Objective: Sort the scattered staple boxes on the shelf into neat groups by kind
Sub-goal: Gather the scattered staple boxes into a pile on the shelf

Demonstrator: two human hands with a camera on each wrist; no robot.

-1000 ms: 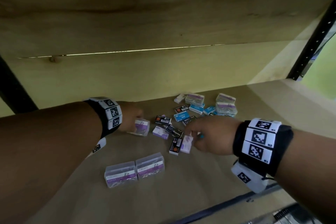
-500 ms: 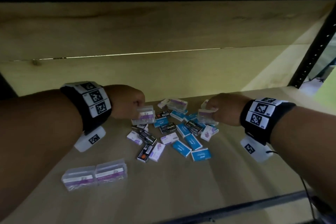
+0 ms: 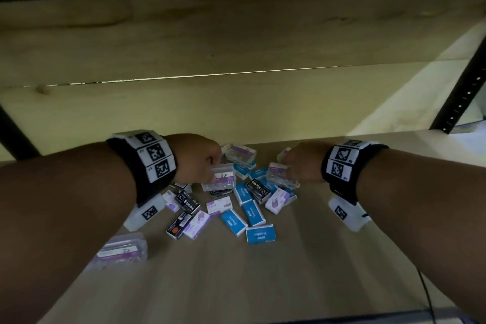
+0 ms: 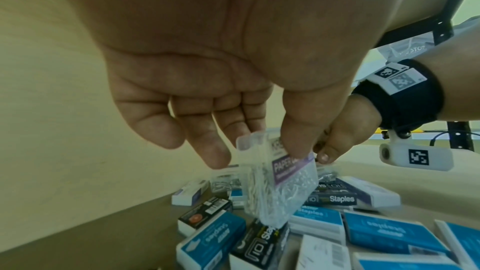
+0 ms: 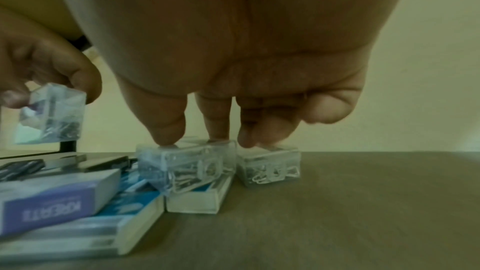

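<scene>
A second earlier the right hand (image 3: 302,166) had been low in the middle of the pile; now it had shifted out to the far right edge and come down on two clear plastic boxes of paper clips with purple labels (image 5: 218,163), thumb and fingertips (image 5: 166,137) pressing their lids, one box tilted up on a blue-and-white cardboard staple box (image 5: 197,198). I took that as the clear boxes being gathered first. The left hand (image 3: 197,163) had lifted its own clear purple-labelled box (image 4: 280,182) off the wooden shelf (image 3: 302,271), pinched between thumb and fingers above the scattered black, blue and lilac staple boxes (image 3: 252,212). A sorted pair of clear boxes (image 3: 123,250) lay behind its wrist.
</scene>
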